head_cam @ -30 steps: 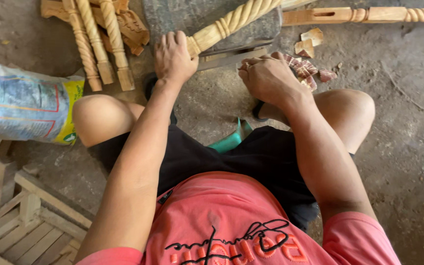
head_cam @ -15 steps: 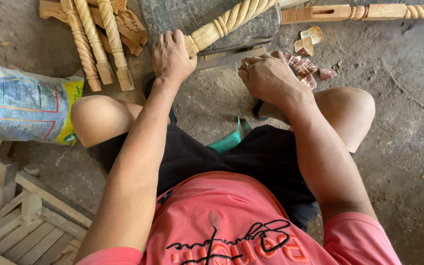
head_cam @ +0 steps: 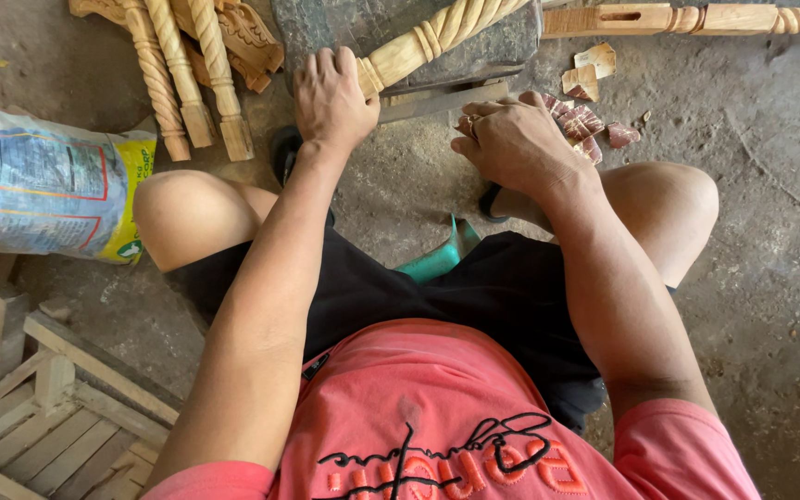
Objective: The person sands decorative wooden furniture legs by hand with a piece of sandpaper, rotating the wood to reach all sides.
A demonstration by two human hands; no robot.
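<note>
Looking down past our knees, we see our left hand [head_cam: 331, 97] clenched around the squared lower end of a pale, rope-twisted turned wooden spindle [head_cam: 428, 42], whose long axis climbs away from that grip toward the upper right, across a dark grey stone block [head_cam: 326, 28]. Our right hand [head_cam: 516, 143] sits just to the right of and below the grip, fingers curled loosely over scraps of reddish-brown sandpaper [head_cam: 581, 120] on the dusty concrete floor [head_cam: 770, 231]; we cannot tell whether it actually pinches a piece. A flat grey metal file [head_cam: 442, 102] lies between the two hands, just under the spindle's end, so the left hand is the nearer to the wood. Left of the grip lie three more pale twisted wooden spindles [head_cam: 187, 74], and farther left a printed plastic sack [head_cam: 39, 185]. Another long pale spindle [head_cam: 696, 18] lies well to the upper right.
</note>
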